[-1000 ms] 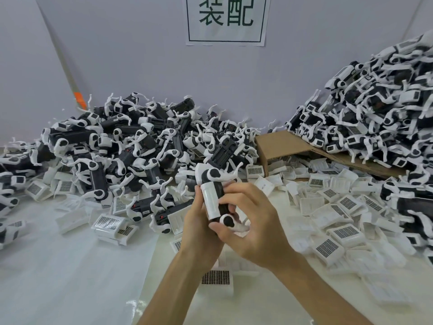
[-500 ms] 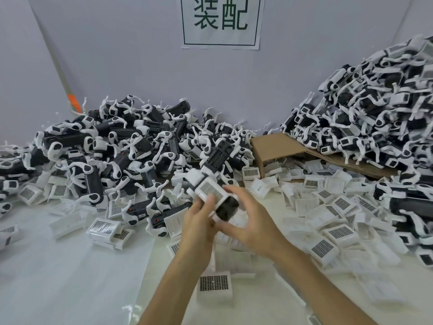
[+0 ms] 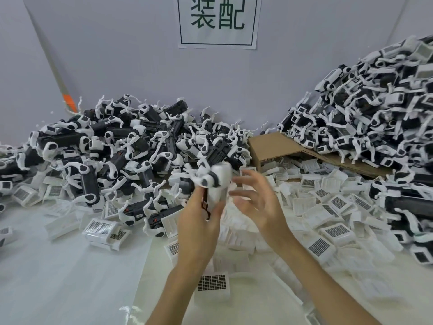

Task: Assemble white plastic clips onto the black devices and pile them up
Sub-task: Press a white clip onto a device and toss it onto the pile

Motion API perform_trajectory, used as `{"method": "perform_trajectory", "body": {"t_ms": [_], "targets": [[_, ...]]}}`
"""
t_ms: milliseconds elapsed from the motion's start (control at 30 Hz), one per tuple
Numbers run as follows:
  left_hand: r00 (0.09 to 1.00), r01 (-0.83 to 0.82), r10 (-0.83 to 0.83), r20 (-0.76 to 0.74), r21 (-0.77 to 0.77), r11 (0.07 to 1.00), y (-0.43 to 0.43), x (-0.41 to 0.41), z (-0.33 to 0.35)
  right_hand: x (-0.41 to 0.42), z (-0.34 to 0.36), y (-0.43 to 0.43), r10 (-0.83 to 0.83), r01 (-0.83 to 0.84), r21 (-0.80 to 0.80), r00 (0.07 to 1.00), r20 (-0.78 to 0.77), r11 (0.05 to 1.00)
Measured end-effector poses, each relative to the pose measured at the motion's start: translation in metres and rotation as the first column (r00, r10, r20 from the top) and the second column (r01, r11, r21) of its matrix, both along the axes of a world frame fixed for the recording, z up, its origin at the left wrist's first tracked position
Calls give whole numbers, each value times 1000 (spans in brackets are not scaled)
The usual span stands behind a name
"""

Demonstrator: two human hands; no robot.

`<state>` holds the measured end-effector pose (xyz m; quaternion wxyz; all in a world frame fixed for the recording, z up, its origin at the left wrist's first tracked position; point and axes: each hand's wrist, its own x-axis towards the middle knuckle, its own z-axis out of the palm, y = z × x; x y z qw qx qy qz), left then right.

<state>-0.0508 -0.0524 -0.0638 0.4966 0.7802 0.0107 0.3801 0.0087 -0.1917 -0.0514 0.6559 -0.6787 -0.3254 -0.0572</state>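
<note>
My left hand [image 3: 198, 227] grips a black device with a white clip on it [image 3: 215, 184], held upright over the table's middle; motion blurs it. Just right of the device, my right hand [image 3: 256, 202] hovers with fingers spread and relaxed, holding nothing. A heap of black devices with white arms [image 3: 131, 151] fills the back left. A taller heap of similar devices [image 3: 375, 113] rises at the back right. Loose white plastic clips [image 3: 328, 207], several with gridded faces, lie scattered to the right and under my hands.
A flattened cardboard box [image 3: 271, 143] lies under the right heap at the back centre. A paper sign [image 3: 218, 21] hangs on the grey wall. White sheeting [image 3: 58, 277] covers the table at front left. One clip [image 3: 212, 283] lies between my forearms.
The device has been turned from tilted to upright in my left hand. My right hand has let go of it and drawn slightly to the right, fingers spread.
</note>
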Motion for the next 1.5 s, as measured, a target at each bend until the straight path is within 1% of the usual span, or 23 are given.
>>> {"method": "perform_trajectory", "body": {"t_ms": [67, 100, 200, 300, 333, 367, 433, 467, 600, 667, 700, 767, 800, 867, 900, 967, 1000, 1067, 1133, 1200, 1300, 1467, 1500], "targets": [[990, -140, 141, 21, 355, 924, 0, 0, -5, 3, 1, -3, -17, 17, 42, 1000, 1, 999], [988, -146, 151, 23, 449, 882, 0, 1, -7, 4, 1, -3, -28, 28, -7, 999, 24, 1000], [987, -151, 154, 38, 516, 843, -1, 1, -11, 9, -4, -1, -43, 44, -137, 999, 15, 990], [979, -204, 167, 120, 499, 842, 0, 1, -10, 15, 0, -3, -88, 79, -152, 995, -51, 985], [966, -255, 193, 173, 492, 833, 1, 1, -10, 18, 3, -5, -92, 77, -128, 989, -118, 989], [946, -314, 230, 229, 467, 826, 1, 0, -8, 22, 7, -9, -89, 68, -99, 969, -232, 993], [905, -396, 295, 308, 347, 850, 2, -2, -4, 27, 18, -20, -19, -9, -54, 867, -498, 998], [890, -411, 321, 323, 267, 872, 3, -3, -2, 28, 24, -27, 19, -71, -70, 823, -568, 995], [872, -400, 385, 302, -11, 916, 7, -6, 5, 29, 44, -55, 51, -268, -305, 820, -570, 914], [878, -392, 395, 271, -68, 918, 5, -6, 6, 32, 63, -68, 41, -314, -422, 839, -542, 850], [883, -382, 390, 260, -81, 920, 4, -6, 5, 38, 80, -75, 41, -304, -421, 847, -529, 855], [893, -359, 370, 255, -91, 929, 3, -5, 4, 59, 123, -95, 45, -192, -218, 840, -541, 957], [894, -354, 366, 259, -90, 931, 2, -5, 4, 70, 151, -108, -10, -52, -112, 871, -491, 992], [891, -359, 368, 267, -85, 930, 1, -5, 5, 86, 214, -126, -236, 261, 26, 907, -349, 965], [892, -359, 368, 265, -82, 930, 0, -4, 5, 94, 241, -136, -243, 293, 142, 925, -293, 945], [898, -367, 371, 238, -64, 928, 1, -2, 4, 114, 282, -145, -142, 248, 362, 945, -296, 899], [902, -375, 376, 210, -47, 926, 2, -1, 4, 123, 294, -142, -174, 292, 354, 929, -328, 889], [918, -385, 383, 106, -7, 923, 3, -1, 4, 129, 294, -121, -352, 389, 69, 885, -306, 919], [913, -403, 406, -36, 74, 912, 4, 0, 3, 135, 264, -98, -438, 414, -167, 886, -152, 895], [890, -402, 426, -165, 159, 902, 4, 0, -1, 128, 215, -69, -372, 321, -345, 924, -92, 882], [854, -367, 427, -298, 239, 899, 4, -1, -3, 119, 141, -22, -255, 240, -652, 964, 73, 719], [811, -323, 453, -370, 363, 874, 6, 3, -6, 107, 34, 52, -56, 90, -846, 996, 70, 525], [807, -319, 455, -375, 373, 872, 6, 4, -7, 107, 20, 61, -66, 110, -840, 994, 89, 531]]}}
